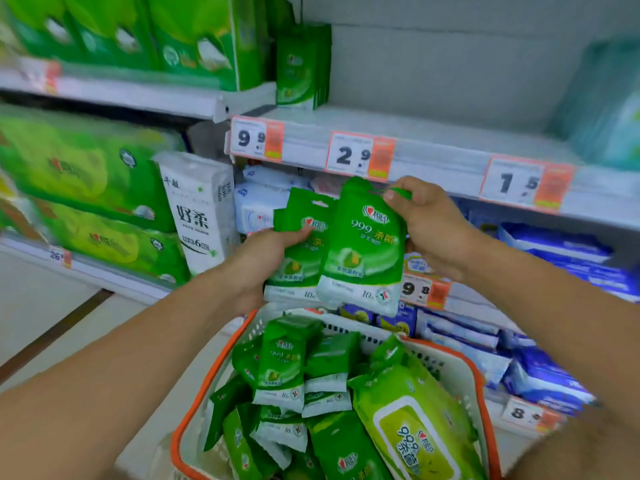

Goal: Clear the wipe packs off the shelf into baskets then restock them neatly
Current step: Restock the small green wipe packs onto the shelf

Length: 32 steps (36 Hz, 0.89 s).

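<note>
Left hand [273, 247] grips small stack of green wipe packs [298, 251]; right hand [429, 223] fingers pinch top corner of front pack [363, 244], above white basket [460, 368] full of packs. Few packs upright on shelf [433, 133].

The small wipe packs [362, 244] are bright green with a white bottom band and white and yellow lettering. The basket [460, 362] is white latticed plastic with an orange rim, and the large wipe pack [412, 427] in it is lime green. The price tags [360, 155] are white with black numerals and orange panels.
</note>
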Tool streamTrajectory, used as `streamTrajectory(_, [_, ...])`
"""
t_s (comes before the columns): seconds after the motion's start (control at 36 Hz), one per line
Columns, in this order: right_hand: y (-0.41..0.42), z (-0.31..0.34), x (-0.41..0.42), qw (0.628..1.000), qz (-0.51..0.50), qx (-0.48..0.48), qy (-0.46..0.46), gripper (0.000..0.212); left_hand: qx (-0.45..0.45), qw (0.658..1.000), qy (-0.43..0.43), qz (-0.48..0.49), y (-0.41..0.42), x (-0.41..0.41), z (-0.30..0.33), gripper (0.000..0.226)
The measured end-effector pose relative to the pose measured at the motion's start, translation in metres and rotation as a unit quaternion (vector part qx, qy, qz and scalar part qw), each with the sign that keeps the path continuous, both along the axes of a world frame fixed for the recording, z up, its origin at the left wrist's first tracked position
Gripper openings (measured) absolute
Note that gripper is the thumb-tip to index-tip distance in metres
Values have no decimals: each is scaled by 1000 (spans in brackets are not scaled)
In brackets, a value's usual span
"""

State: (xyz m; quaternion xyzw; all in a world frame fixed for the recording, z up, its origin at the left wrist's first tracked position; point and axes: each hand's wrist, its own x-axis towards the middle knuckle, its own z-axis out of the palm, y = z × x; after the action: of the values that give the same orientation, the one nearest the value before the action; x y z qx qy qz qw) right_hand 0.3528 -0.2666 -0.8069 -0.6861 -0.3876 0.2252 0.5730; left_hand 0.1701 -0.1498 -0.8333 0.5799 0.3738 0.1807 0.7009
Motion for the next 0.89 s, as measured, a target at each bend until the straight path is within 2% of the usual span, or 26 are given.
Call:
streamTrajectory(0.11, [2, -3, 8, 989, -109, 72, -69, 19, 9, 999, -43, -16, -15, 30, 9, 33])
streamTrajectory(0.14, [4, -4, 9, 986, -126, 80, -77, 17, 12, 997, -68, -30, -16, 30, 6, 28])
streamTrajectory(0.17, [6, -5, 10, 984, -139, 85, -78, 17, 6, 995, -93, -24, -19, 33, 10, 32])
streamTrajectory(0.25, [11, -3, 12, 981, -162, 87, -68, 19, 1, 996, -84, -15, -28, 42, 13, 23])
streamTrajectory(0.33, [14, -7, 14, 977, -183, 97, -53, 15, -32, 995, -89, -40, -32, 50, 13, 70])
streamTrajectory(0.42, [19, -10, 8, 973, -198, 113, -22, 6, 55, 995, -72, -52, -33, 54, 5, 93])
streamTrajectory(0.44, [20, -9, 5, 972, -198, 127, 13, 4, 62, 994, -72, -55, -34, 57, 8, 93])
streamTrajectory(0.53, [22, 0, -3, 966, -145, 145, 154, 13, 42, 993, -97, -52, -34, 60, 13, 80])
streamTrajectory(0.58, [22, 5, -7, 975, -77, 106, 177, 40, 1, 991, -128, -32, -32, 61, 18, 77])
streamTrajectory(0.64, [17, 12, -15, 979, 4, 82, 184, 55, -48, 983, -178, -18, -25, 61, 24, 75])
streamTrajectory(0.75, [4, 25, -24, 976, 149, 22, 158, 54, -67, 967, -245, -25, -9, 58, 43, 67])
streamTrajectory(0.81, [3, 32, -19, 965, 185, 28, 182, 53, -55, 964, -258, -41, -3, 59, 59, 62])
streamTrajectory(0.86, [10, 44, -12, 958, 187, 45, 213, 54, -9, 966, -252, -62, 12, 63, 77, 49])
streamTrajectory(0.89, [17, 52, -6, 957, 177, 56, 223, 52, 42, 968, -242, -50, 23, 66, 87, 40])
